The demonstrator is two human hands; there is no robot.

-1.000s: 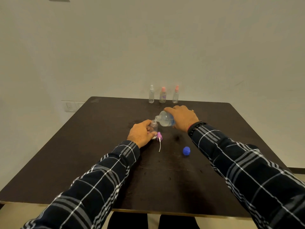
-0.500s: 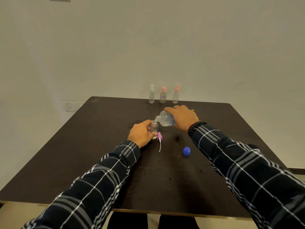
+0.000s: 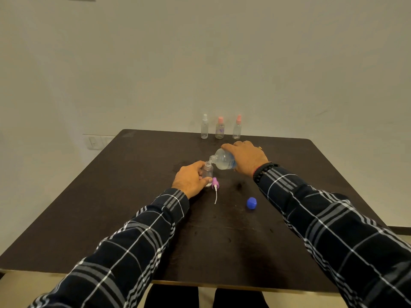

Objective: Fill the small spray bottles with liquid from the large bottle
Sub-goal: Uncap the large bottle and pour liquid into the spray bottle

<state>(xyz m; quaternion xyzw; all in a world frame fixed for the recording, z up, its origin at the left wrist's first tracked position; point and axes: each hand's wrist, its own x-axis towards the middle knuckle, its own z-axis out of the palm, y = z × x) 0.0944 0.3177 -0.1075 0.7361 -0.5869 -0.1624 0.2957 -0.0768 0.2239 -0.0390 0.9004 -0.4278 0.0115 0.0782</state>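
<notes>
**Clear small bottle (image 3: pixel 208 172) being filled, mid-table**

Left hand (image 3: pixel 191 178) grips the small bottle, upright on the table (image 3: pixel 111 196). Right hand (image 3: pixel 246 157) grips the big bottle (image 3: pixel 223 160), tipped, its neck at the small one's mouth. Judged step: pouring. Next move calls for righting the big bottle before overflow, then refitting the purple sprayer (image 3: pixel 214 182). Three capped bottles (image 3: pixel 219 128) wait at the far edge. Big bottle's label: unreadable.

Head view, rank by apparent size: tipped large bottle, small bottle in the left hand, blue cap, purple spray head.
1. large bottle
2. small bottle, partly hidden by the left hand
3. blue cap and purple spray head look alike; cap nearer camera, unranked
</notes>
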